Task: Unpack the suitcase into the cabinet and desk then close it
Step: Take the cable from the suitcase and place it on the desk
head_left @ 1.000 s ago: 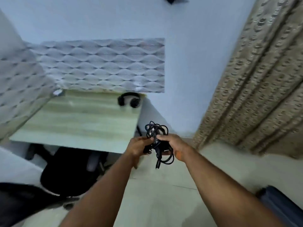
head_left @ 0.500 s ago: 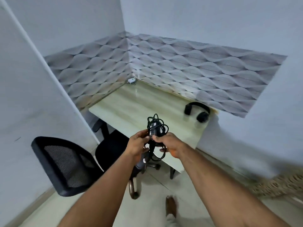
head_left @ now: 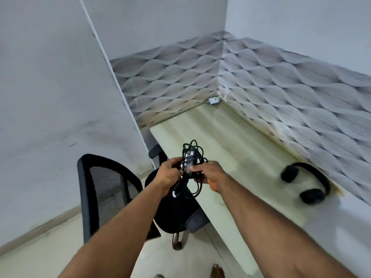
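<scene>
Both hands, left [head_left: 168, 175] and right [head_left: 208, 173], grip a black adapter [head_left: 189, 162] above the desk [head_left: 230, 149] edge; tangled cord [head_left: 195, 187] hides their fingertips. Headphones [head_left: 307, 183] lie blurred.

two bare forearms, no sleeves, bare hands [head_left: 192, 173], unshod foot [head_left: 217, 270]

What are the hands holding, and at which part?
Both hands, left and right, grip the charger at its black brick's lower end; its cable hangs below.
</scene>
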